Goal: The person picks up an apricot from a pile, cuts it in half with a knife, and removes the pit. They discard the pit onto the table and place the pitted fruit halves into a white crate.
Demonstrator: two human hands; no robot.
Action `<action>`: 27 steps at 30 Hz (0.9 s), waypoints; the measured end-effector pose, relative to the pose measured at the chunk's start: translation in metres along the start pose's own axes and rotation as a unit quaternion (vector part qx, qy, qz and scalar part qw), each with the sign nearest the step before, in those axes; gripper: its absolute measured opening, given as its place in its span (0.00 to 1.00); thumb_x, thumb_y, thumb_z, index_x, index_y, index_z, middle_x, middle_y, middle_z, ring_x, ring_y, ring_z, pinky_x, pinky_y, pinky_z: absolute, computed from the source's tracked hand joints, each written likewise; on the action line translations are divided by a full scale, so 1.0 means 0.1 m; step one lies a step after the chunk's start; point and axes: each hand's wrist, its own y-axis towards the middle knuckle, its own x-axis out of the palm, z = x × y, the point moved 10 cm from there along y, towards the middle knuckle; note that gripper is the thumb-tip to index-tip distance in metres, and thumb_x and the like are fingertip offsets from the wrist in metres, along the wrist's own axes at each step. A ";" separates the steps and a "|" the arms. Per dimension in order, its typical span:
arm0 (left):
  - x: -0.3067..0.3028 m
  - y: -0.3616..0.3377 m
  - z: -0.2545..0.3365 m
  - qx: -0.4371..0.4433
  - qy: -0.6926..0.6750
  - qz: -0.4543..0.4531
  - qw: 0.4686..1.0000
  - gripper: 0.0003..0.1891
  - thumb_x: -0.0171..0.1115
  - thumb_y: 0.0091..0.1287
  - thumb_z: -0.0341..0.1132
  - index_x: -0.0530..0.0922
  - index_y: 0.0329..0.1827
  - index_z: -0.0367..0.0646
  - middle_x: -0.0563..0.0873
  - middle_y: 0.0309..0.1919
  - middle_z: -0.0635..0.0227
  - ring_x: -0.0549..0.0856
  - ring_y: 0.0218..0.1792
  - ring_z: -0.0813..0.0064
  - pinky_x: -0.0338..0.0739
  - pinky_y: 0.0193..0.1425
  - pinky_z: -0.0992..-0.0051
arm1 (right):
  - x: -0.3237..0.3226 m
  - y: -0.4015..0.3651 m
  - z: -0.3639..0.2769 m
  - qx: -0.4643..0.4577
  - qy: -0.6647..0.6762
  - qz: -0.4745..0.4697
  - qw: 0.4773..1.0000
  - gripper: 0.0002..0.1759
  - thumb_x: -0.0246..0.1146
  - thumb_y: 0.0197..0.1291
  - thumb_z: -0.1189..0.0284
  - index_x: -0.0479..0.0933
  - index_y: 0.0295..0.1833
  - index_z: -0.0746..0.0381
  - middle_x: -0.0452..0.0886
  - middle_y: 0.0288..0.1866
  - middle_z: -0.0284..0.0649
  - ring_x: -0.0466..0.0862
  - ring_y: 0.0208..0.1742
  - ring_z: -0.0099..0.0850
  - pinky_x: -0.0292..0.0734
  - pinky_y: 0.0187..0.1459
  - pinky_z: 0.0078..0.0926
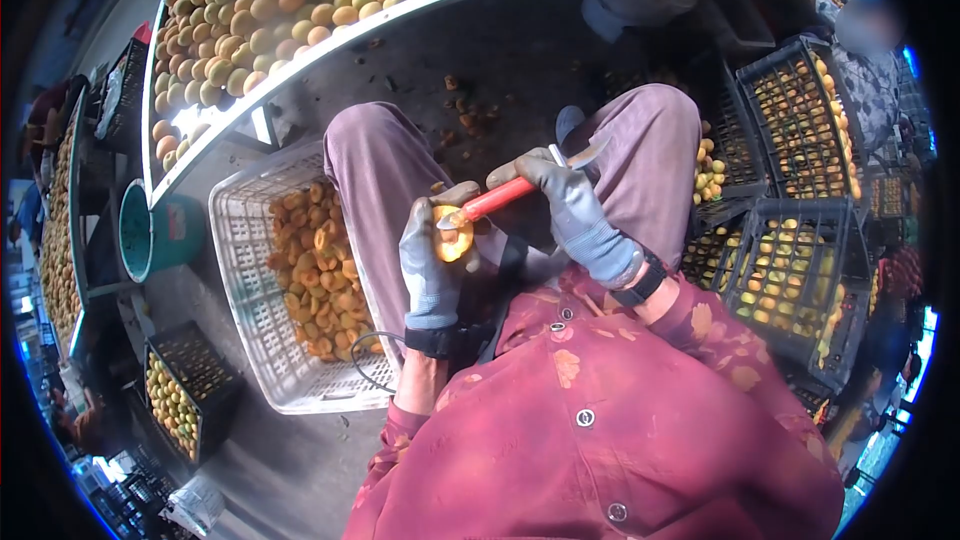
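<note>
My left hand, in a grey-blue glove, is closed round a cut apricot with its orange flesh facing up. In my right hand, also gloved, is a pitting knife with a red handle. Its small metal tip touches the apricot's flesh, while a curved blade sticks out at the other end beyond my fingers. Both hands are above my lap, between my knees. Left of my leg stands a white plastic basket holding many pitted apricot halves.
A metal-edged table heaped with whole apricots spans the front. Black crates of fruit are stacked at right; another crate is at lower left. A green bucket stands beside the basket. Fruit scraps litter the floor.
</note>
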 end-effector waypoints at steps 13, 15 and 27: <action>-0.05 0.01 0.05 0.048 0.031 0.032 0.998 0.31 0.42 0.78 0.55 0.79 0.53 0.31 0.87 0.40 0.59 0.84 0.31 0.78 0.78 0.35 0.82 | 0.63 -0.56 -0.78 -0.410 -0.492 -0.063 0.765 0.13 0.68 0.54 0.77 0.82 0.46 0.57 0.85 0.43 0.37 0.87 0.40 0.33 0.82 0.40 0.25; -0.10 0.03 0.00 0.050 0.021 0.038 0.998 0.30 0.42 0.78 0.54 0.80 0.52 0.31 0.87 0.43 0.59 0.85 0.33 0.78 0.79 0.40 0.80 | 0.67 -0.60 -0.77 -0.439 -0.520 -0.074 0.729 0.13 0.68 0.53 0.79 0.81 0.45 0.57 0.85 0.42 0.35 0.87 0.40 0.32 0.82 0.41 0.25; -0.11 0.00 -0.10 -0.028 0.031 0.004 0.999 0.29 0.45 0.77 0.54 0.81 0.51 0.32 0.87 0.33 0.64 0.81 0.24 0.82 0.70 0.21 0.86 | 0.01 -0.08 0.04 -0.018 -0.082 0.018 0.996 0.12 0.55 0.72 0.66 0.77 0.46 0.64 0.84 0.43 0.39 0.84 0.41 0.26 0.82 0.43 0.23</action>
